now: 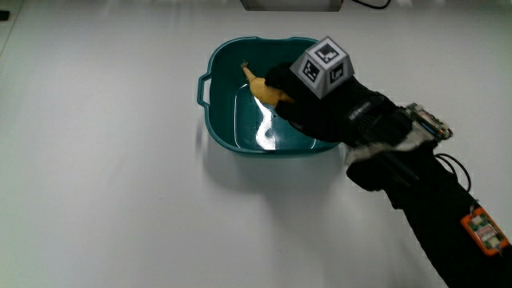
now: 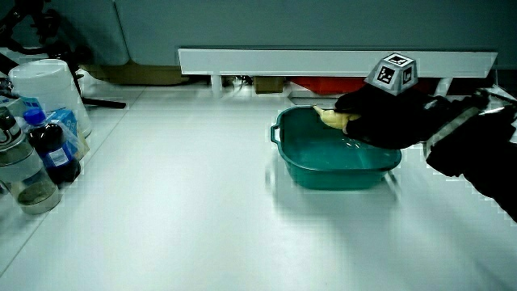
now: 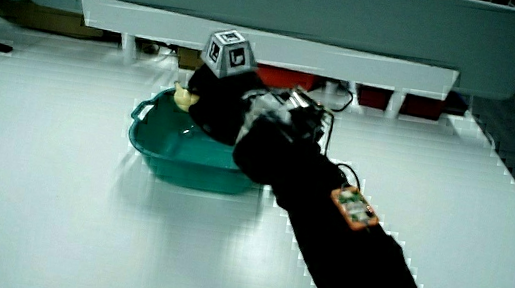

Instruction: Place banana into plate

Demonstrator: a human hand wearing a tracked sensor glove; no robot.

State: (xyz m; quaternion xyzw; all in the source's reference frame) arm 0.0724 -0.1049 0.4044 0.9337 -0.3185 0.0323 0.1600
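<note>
- Sitting on the white desk (image 1: 104,184), the teal plate (image 1: 214,128), really a deep basin with a small handle, is well apart from the bottles (image 2: 36,153) at the desk's edge.
- Inside it, the banana (image 1: 264,90) hangs just above the glossy bottom, one tip poking free of the glove; whether it touches the bottom is hard to tell.
- Over the plate's rim, the hand (image 1: 336,112) has its grip clenched round the banana, cube (image 1: 322,67) up.
- Judged step: the placing itself, nearly done.
- Next move calls for lowering until the banana rests, loosening the fingers, then lifting clear of the rim without dragging the plate.
</note>
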